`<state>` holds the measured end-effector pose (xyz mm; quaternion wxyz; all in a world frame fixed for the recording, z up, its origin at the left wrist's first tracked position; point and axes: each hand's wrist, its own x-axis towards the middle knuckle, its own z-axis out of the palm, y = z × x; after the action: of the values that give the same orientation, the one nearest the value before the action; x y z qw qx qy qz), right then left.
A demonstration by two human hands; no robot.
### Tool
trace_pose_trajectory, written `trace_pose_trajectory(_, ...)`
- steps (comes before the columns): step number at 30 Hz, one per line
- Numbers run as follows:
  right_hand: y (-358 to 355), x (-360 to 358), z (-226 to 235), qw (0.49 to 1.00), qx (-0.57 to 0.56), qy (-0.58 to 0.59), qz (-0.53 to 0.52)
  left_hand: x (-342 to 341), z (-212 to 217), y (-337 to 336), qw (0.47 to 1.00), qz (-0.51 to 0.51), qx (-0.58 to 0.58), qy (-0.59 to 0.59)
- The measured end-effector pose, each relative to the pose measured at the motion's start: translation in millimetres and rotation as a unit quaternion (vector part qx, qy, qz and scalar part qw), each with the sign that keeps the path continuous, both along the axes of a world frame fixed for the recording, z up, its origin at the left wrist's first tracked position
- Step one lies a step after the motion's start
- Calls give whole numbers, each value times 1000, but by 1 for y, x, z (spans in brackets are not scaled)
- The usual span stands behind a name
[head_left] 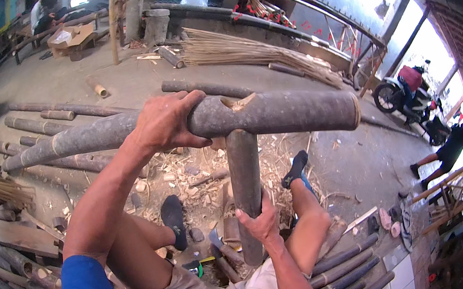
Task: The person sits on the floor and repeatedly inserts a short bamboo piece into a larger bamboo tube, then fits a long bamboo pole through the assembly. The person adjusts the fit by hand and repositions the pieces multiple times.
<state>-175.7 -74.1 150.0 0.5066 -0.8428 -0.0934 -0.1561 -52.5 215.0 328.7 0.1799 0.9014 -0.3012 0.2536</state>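
Note:
My left hand (167, 122) grips a long grey bamboo pole (275, 113) held level in front of me, near a notch cut in its upper side. My right hand (262, 221) is wrapped around a shorter upright bamboo piece (243, 161) whose top end meets the long pole just under the notch. My bare legs and dark socks (173, 215) show below, above a floor littered with chips.
Bamboo poles lie on the floor at left (42, 123) and lower right (342, 261). A bundle of thin splints (253, 54) lies further back. A parked motorbike (405, 95) and a crouching person in black (459, 138) are at right. Small tools lie by my legs (203, 266).

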Motion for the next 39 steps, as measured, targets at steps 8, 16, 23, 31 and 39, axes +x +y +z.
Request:
trace_pose_trajectory(8,-27,11,-8,999,11,-8,-49,8,-10,-43,1000,-12,9,-19)
trace_pose_trajectory(16,-50,74,10,999,-32,-24,-7,0,16,-40,995,46,5,-93)
trace_pose_trajectory(23,-64,74,40,952,-274,135,-6,11,-71,-78,998,23,62,-21)
trace_pose_trajectory(31,-105,73,189,909,-333,-205,-142,31,-87,-68,989,-61,44,127)
trace_pose_trajectory(39,-110,114,198,817,-566,13,-111,22,-76,-69,985,-61,12,159)
